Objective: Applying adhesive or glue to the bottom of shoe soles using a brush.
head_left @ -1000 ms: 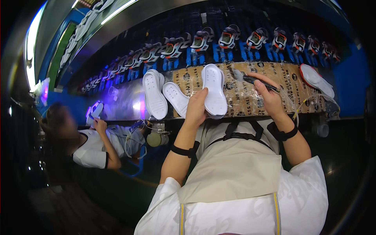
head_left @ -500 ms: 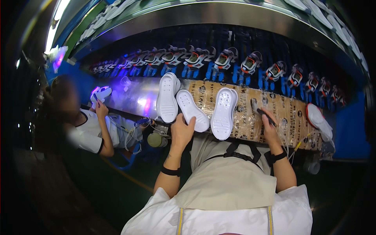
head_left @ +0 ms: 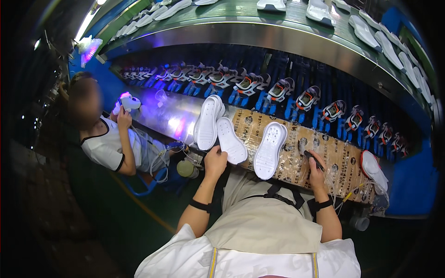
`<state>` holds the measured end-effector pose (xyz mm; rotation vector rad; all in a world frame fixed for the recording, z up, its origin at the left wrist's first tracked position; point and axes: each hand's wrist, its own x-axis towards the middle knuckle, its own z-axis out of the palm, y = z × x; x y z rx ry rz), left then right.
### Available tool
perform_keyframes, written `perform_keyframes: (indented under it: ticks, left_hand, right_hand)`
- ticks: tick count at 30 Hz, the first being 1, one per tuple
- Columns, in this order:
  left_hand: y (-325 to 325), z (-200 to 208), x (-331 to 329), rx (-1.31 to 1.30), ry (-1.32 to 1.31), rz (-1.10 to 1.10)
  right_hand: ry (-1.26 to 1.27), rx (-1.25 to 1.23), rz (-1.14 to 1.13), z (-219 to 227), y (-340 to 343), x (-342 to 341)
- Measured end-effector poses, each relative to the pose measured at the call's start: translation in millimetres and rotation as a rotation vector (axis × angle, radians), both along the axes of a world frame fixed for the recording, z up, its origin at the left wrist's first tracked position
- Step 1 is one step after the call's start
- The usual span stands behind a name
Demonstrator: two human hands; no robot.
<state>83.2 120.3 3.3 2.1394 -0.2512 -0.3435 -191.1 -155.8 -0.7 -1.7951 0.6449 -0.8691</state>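
Note:
My left hand (head_left: 216, 162) is closed at the lower left edge of a white shoe sole (head_left: 232, 142), which lies tilted on the bench. Beside it on the left is another white sole (head_left: 207, 124), with one more partly hidden beneath it. To the right, a white sole (head_left: 270, 152) with small round hollows lies apart from both hands. My right hand (head_left: 317, 175) grips a slim black tool (head_left: 314, 160) over the cardboard-covered bench top (head_left: 293, 160); I cannot make out its kind.
Shoe uppers (head_left: 308, 98) stand in a row on blue holders behind the bench. Above runs a green shelf (head_left: 287, 17) with several soles. A white shoe part (head_left: 373, 170) with a red edge lies at the right end. At left, a co-worker (head_left: 109, 143) holds a shoe (head_left: 128, 102).
The whole view has shifted and tilted, showing more of the upper shelf. My right hand has drawn the black tool back slightly toward me. My left hand stays at the same sole.

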Motion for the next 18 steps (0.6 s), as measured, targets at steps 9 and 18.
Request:
perform_keyframes:
  ticks: [9, 18]
  left_hand:
    - [-7, 25, -53, -0.201, 0.345, 0.11]
    - [0, 46, -47, -0.715, 0.571, 0.256]
  right_hand:
    - [-0.008, 0.038, 0.009, 3, 2, 1]
    - [0.028, -0.002, 0.029, -3, -3, -3]
